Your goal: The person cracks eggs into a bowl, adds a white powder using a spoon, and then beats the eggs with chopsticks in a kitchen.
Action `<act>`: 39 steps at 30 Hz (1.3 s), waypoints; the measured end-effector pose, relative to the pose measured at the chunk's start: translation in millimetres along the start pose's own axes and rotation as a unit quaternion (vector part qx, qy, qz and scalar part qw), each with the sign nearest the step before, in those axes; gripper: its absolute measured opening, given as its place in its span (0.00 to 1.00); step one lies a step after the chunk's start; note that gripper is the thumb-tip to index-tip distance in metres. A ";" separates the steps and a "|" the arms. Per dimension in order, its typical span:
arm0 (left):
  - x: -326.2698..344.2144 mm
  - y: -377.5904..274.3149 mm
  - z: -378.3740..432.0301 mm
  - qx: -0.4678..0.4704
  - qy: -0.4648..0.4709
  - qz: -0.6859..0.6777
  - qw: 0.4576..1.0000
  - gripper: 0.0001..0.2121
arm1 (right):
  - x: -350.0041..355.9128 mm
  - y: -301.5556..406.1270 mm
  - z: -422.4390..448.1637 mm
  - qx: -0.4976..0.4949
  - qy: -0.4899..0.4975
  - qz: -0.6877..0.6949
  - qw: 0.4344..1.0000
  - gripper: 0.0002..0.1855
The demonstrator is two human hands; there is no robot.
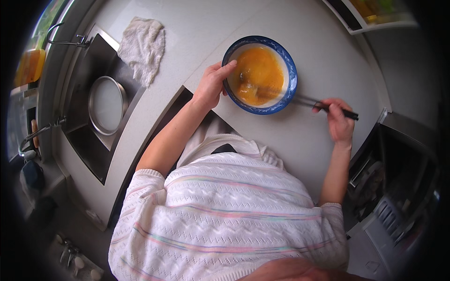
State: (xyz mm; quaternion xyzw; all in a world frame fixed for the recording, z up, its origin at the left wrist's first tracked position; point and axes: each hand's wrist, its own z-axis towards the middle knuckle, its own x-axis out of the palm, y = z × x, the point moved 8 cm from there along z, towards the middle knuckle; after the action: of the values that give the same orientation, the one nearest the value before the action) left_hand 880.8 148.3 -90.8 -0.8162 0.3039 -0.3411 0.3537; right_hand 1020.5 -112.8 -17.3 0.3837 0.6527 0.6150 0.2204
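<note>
A blue-rimmed white bowl [292, 75] is held over the pale countertop, tilted so that its inside shows. Beaten egg [263, 72], orange-yellow with some froth, lies in it. My left hand [212, 82] grips the bowl's left side, thumb over the rim. Right of the bowl, my right hand [337, 117] is closed on the black handle end of a pair of chopsticks or a similar slim utensil [306, 100]. Its shafts are blurred and reach over the bowl's right rim into the egg, where the tips cannot be made out.
A crumpled white cloth [142, 47] lies on the counter beside the sink [75, 105]. In the sink sits a round metal pan [123, 102] with whitish contents. Faucets [82, 41] stand along the sink's far left side. Dark shelving [404, 151] is at the right.
</note>
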 end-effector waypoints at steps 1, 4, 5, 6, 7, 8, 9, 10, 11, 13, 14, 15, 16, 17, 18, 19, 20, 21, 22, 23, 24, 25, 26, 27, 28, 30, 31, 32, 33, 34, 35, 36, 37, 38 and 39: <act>0.1 1.1 0.7 0.000 0.005 -0.004 1.000 0.14 | -5.6 1.5 4.0 -0.012 -0.024 0.018 0.999 0.10; -0.8 5.1 2.3 -0.005 0.009 -0.002 1.000 0.14 | 4.5 -5.3 -2.4 0.029 0.044 -0.010 0.999 0.10; -1.2 6.2 2.3 -0.008 0.009 0.002 1.000 0.14 | 15.0 -6.5 -6.7 0.049 0.108 -0.018 0.993 0.10; -0.4 5.2 2.0 -0.008 0.007 0.001 1.000 0.14 | 11.3 -1.9 -5.0 0.030 0.095 -0.015 0.995 0.10; 0.8 3.4 1.0 -0.007 0.004 0.000 1.000 0.14 | -1.5 -3.8 -1.6 0.021 0.042 -0.010 0.999 0.10; 1.5 2.4 0.5 -0.006 0.002 -0.002 1.000 0.14 | -15.4 -8.6 1.1 0.012 -0.011 -0.006 1.000 0.11; 1.9 2.7 1.0 -0.003 0.005 0.005 1.000 0.14 | -25.5 -9.5 3.7 0.002 -0.059 -0.002 0.998 0.11; 1.6 3.8 1.7 -0.001 0.008 0.011 1.000 0.14 | -12.4 -12.0 -3.4 0.024 -0.011 -0.002 1.000 0.11; 1.6 4.3 2.2 0.001 0.010 0.017 1.000 0.14 | -7.7 -7.2 -2.2 0.022 0.017 -0.007 1.000 0.11; -1.2 6.1 2.6 -0.006 0.003 0.008 1.000 0.14 | 3.1 0.7 -3.9 0.021 0.067 -0.015 0.997 0.10; -2.7 7.0 2.6 -0.010 -0.001 0.004 1.000 0.13 | 2.2 0.2 -5.3 0.018 0.054 -0.021 0.998 0.10; -1.0 6.4 3.1 -0.007 0.007 0.004 1.000 0.14 | 0.9 0.9 -5.2 0.012 0.043 -0.030 0.999 0.10; 0.4 5.8 3.4 -0.004 0.015 0.003 1.000 0.14 | -0.5 1.8 -5.3 0.006 0.032 -0.039 0.999 0.10; 2.1 5.1 3.9 -0.001 0.024 0.002 1.000 0.14 | -2.3 3.4 -5.7 0.001 0.021 -0.047 0.999 0.10; 0.5 5.7 3.7 -0.003 0.017 0.003 1.000 0.14 | 1.4 -1.9 -10.7 0.043 0.081 -0.095 0.991 0.10; -1.1 6.1 3.8 -0.004 0.011 0.005 1.000 0.14 | -4.5 3.6 -6.6 0.022 0.034 -0.068 0.997 0.10; -2.7 6.6 3.6 -0.006 0.005 0.006 1.000 0.14 | -9.6 9.4 -0.3 0.001 -0.014 -0.040 0.999 0.10; -2.1 5.8 3.9 -0.002 0.010 0.005 1.000 0.14 | -16.1 14.9 3.4 -0.022 -0.061 -0.013 0.998 0.10; -1.7 5.1 4.2 0.002 0.014 0.004 1.000 0.14 | -23.6 11.4 2.4 -0.023 -0.061 -0.029 0.998 0.10; -1.2 4.4 4.5 0.006 0.019 0.003 1.000 0.14 | -11.4 11.4 -0.4 -0.006 -0.007 -0.050 0.999 0.10; -2.4 5.2 4.6 0.005 0.015 0.002 1.000 0.14 | 4.1 11.6 -8.2 0.012 0.048 -0.071 0.996 0.10; -3.7 5.9 5.3 0.004 0.010 0.002 1.000 0.14 | 16.2 9.7 -13.4 0.031 0.102 -0.091 0.990 0.11; -4.8 6.6 5.3 0.002 0.006 0.001 1.000 0.14 | 15.9 8.2 -9.1 0.013 0.103 -0.044 0.994 0.11; -3.4 5.7 4.8 0.000 0.010 0.002 1.000 0.14 | 3.5 2.9 -5.4 0.007 0.043 -0.031 0.999 0.11; -1.7 3.6 3.5 0.000 0.010 0.002 1.000 0.14 | -11.2 -2.9 -0.6 0.000 -0.014 -0.019 1.000 0.11; -1.5 3.1 3.3 0.000 0.009 0.005 1.000 0.14 | -8.8 -7.7 -5.6 0.009 -0.023 -0.011 1.000 0.10; -2.8 4.7 4.3 0.001 0.006 0.008 1.000 0.14 | -2.4 -6.4 -3.2 0.008 0.011 -0.009 1.000 0.11; -3.9 5.6 4.7 0.002 0.004 0.011 1.000 0.14 | 4.0 -3.7 -0.6 0.007 0.045 -0.007 0.999 0.11; -3.7 5.7 4.9 0.002 0.005 0.006 1.000 0.14 | 9.7 -1.7 -1.1 0.006 0.074 -0.007 0.997 0.12; -3.5 5.7 4.8 0.003 0.007 0.000 1.000 0.14 | 8.8 -4.6 -2.0 0.013 0.066 -0.004 0.998 0.11; -3.3 5.6 4.6 0.004 0.009 -0.005 1.000 0.14 | 7.4 -9.9 -3.8 0.020 0.058 -0.001 0.998 0.11; -2.6 5.3 4.3 0.003 0.010 -0.003 1.000 0.14 | 5.6 -15.6 -4.1 0.027 0.053 0.003 0.998 0.11; -1.7 4.5 3.9 0.001 0.011 0.000 1.000 0.14 | 4.2 -18.8 -3.9 0.034 0.048 0.007 0.998 0.11; -1.1 4.0 3.8 -0.001 0.013 0.002 1.000 0.14 | 14.3 -13.8 -4.1 0.048 0.119 -0.014 0.992 0.11; -1.4 4.0 3.6 0.000 0.013 -0.001 1.000 0.14 | 1.1 -11.9 0.9 0.034 0.054 0.005 0.998 0.11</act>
State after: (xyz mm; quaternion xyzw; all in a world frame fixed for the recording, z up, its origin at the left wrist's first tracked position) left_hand 881.8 148.4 -96.3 -0.8122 0.3078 -0.3519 0.3490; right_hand 1017.8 -110.8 -28.9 0.3602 0.6824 0.6133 0.1685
